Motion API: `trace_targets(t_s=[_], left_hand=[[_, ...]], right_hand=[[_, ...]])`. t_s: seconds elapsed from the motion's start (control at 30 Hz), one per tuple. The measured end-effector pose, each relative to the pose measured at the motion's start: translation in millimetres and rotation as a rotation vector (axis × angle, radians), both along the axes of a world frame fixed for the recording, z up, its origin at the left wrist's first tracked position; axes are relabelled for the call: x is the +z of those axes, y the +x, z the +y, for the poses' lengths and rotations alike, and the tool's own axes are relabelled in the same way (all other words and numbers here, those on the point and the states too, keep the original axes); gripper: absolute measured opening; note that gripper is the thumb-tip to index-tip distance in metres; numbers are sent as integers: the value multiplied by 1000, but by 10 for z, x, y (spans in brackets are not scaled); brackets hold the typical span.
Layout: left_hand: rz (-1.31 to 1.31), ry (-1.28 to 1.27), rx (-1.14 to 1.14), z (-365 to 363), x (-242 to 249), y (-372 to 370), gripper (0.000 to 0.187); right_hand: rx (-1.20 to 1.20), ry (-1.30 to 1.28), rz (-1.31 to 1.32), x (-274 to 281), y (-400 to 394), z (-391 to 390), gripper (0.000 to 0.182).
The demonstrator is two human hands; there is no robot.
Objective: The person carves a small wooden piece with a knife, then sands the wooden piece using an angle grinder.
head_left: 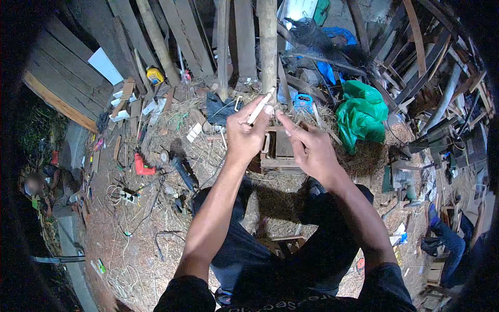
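Observation:
My left hand (246, 131) is closed around a slim, pale stick-like piece (261, 107), which slants up to the right in front of a wooden post. My right hand (310, 145) is just to the right, its index finger stretched toward the piece and the left thumb; its other fingers are partly curled and I see nothing in them. Below and between both hands a small wooden frame or box (283, 165) rests on the ground, partly hidden by the hands.
A red power tool (143, 165) and a dark grinder-like tool (183, 170) lie at the left among cables. A green plastic bag (362, 112) and a blue object (303, 103) are at the right. Planks (187, 39) lean behind. People sit at both far edges.

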State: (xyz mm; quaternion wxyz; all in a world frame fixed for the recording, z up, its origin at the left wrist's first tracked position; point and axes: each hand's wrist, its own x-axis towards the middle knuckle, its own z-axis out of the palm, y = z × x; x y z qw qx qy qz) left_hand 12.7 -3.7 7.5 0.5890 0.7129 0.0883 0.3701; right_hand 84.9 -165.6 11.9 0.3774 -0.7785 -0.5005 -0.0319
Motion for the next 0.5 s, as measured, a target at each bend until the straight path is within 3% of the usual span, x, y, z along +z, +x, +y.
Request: trace_targets(t_s=[0.23,0.43,0.5], left_hand=[[6,0,36,-51,48,64,28],[75,-403,-414,277,-31,55,35],[120,-265,-313,241,-55,88,35]], right_hand=[[-17,9,20,-39,51,5,58],[14,95,140,72,145,-59,44],[21,94,142,9,197,-46,43]])
